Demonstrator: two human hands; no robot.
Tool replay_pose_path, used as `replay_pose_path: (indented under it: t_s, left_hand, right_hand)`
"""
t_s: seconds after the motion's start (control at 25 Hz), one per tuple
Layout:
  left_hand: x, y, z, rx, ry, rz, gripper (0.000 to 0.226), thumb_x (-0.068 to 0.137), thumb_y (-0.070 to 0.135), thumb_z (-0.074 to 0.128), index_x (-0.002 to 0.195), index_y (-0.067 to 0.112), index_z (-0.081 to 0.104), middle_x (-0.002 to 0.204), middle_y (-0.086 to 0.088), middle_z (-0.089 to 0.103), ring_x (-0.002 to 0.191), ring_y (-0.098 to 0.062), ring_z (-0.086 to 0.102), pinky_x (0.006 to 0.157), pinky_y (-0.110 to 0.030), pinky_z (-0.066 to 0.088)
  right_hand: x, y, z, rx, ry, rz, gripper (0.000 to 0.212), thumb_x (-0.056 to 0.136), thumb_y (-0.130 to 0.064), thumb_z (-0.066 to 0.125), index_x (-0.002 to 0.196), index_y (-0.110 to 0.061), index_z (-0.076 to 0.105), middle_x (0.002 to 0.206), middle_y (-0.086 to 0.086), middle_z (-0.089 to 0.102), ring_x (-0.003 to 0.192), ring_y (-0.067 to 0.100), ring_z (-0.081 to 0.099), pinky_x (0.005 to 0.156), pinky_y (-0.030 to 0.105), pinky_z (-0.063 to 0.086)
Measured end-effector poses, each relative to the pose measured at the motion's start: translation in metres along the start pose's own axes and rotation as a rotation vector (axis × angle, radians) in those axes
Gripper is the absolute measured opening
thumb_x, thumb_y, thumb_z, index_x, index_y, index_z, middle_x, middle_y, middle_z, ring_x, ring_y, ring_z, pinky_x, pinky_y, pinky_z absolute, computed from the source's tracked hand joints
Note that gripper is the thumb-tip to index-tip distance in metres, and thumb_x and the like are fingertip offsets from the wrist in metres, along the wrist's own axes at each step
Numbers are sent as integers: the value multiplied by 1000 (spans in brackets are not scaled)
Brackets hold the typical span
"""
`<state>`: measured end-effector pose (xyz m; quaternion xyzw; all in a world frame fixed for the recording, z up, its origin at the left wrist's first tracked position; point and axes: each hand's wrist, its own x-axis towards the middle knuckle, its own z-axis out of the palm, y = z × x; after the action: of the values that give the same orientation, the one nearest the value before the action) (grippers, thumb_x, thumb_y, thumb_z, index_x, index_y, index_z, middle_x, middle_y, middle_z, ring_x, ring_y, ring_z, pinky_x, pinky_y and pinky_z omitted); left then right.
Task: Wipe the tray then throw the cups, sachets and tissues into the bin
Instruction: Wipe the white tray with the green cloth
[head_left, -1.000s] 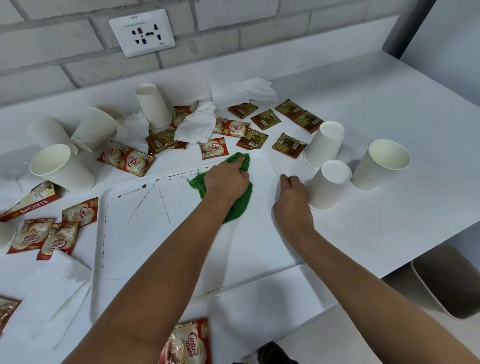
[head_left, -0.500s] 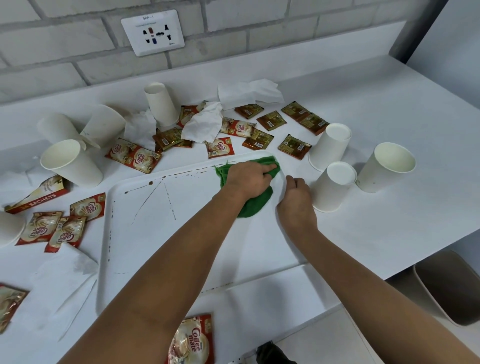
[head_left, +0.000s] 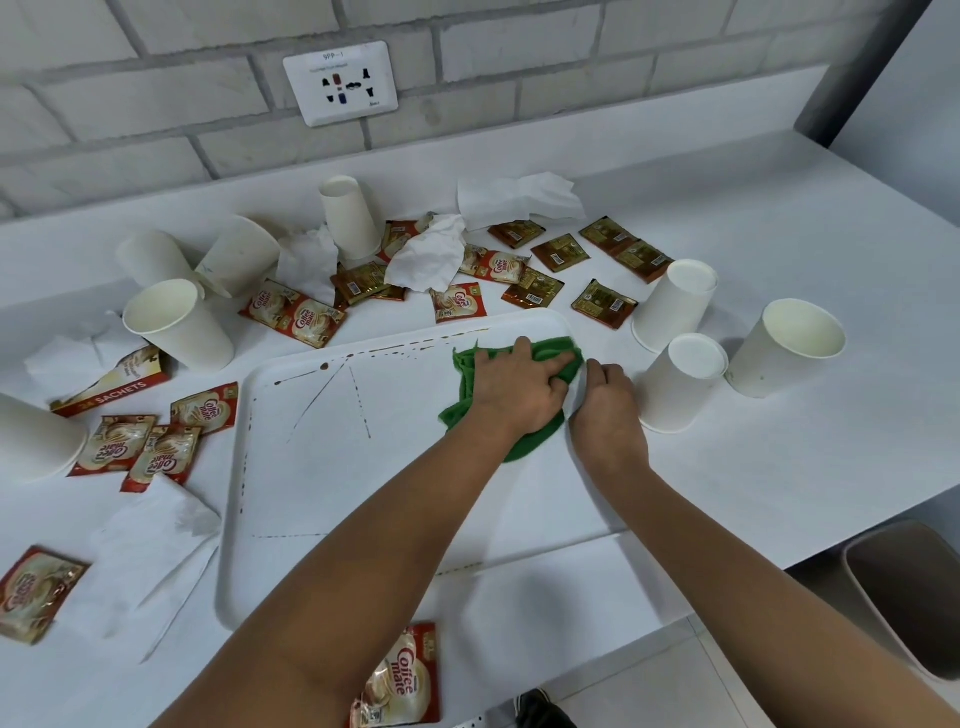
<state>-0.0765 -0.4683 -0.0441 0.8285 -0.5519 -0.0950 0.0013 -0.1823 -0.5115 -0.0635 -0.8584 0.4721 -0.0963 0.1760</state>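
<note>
Green cloth (head_left: 524, 410) half hidden under left hand (head_left: 514, 387), bin (head_left: 904, 592) cropped

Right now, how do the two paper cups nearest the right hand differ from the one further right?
The two nearer cups stand upside down, bases up; the rightmost cup stands upright, mouth open. The nearest one almost touches the right hand; the rightmost stands apart. All are plain white paper.

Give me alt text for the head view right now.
The left hand presses a green cloth into the far right corner of a stained white tray while the right hand steadies its edge. Paper cups, sachets and tissues litter the table around it.
</note>
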Motion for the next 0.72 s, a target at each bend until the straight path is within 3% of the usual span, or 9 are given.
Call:
replay_pose_path:
  t_s: [0.12,0.24,0.72]
  left_hand:
    - [17,-1,-4,13,-35,-96,49,96,46,23,145,42,23,127,-15,43,116,-35,49,101,-51,29]
    - [30,-2,-7,4,-38,-185,52,95,48,22,146,38,22,133,-16,39,119,-37,47,103,-52,27]
    - [3,-44,1,-69,42,-405,52,93,46,21,144,38,27,129,-15,42,114,-36,50,102,-52,29]
  right_hand:
    - [-3,-2,-6,15,-13,-2,33,90,0,39,123,-1,42,119,21,46,110,34,46,93,37,41]
    - [-4,-3,-11,-57,-36,-10,37,90,3,38,127,-1,39,120,18,46,111,30,45,98,33,39]
    - [-1,-2,-7,-122,-17,-18,41,86,6,38,126,-2,40,119,17,48,109,29,47,96,31,38]
